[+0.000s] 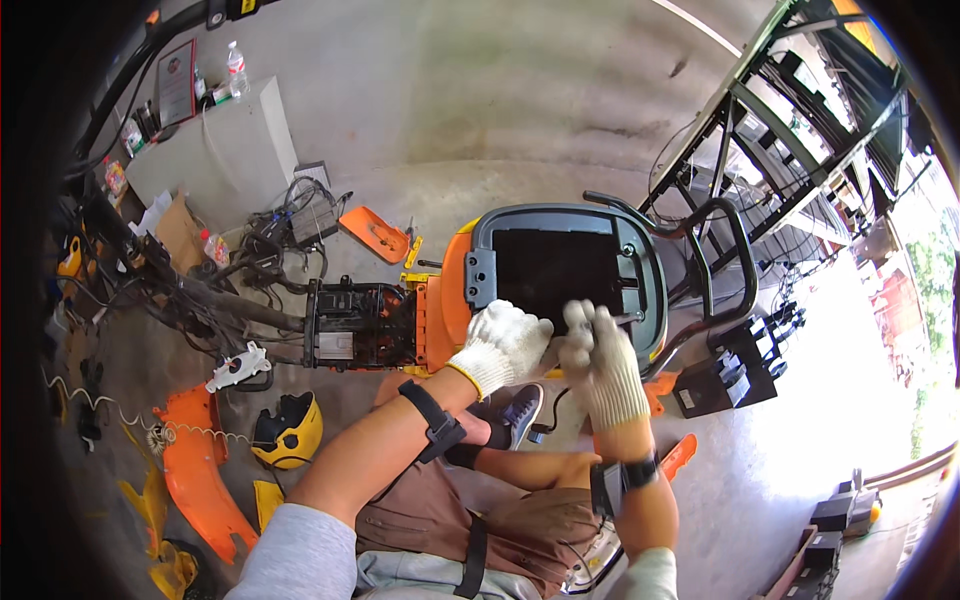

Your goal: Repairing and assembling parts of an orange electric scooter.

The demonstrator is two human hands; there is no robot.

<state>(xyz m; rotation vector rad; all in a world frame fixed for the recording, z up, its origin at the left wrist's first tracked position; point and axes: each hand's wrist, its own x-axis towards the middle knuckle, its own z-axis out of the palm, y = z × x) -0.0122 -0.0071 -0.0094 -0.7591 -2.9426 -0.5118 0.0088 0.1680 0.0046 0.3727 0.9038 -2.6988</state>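
The grey-rimmed open seat compartment (560, 262) of the stripped orange scooter frame (440, 305) gapes black inside, its near edge under both gloved hands.

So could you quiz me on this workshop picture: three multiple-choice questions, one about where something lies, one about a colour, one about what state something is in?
1. Where does the yellow helmet lie?
A. On the floor left of the person's knees
B. On the white cabinet
C. Inside the scooter's open compartment

2. What colour are the gloves on the left hand and right hand?
A. Black
B. White
C. Orange

3. How is the scooter's seat compartment?
A. Covered by a seat
B. Open, dark inside
C. Packed with bottles

Answers: 1 A, it sits on the concrete beside orange panels. 2 B, both are white knit. 3 B, the grey rim frames an uncovered black hollow.
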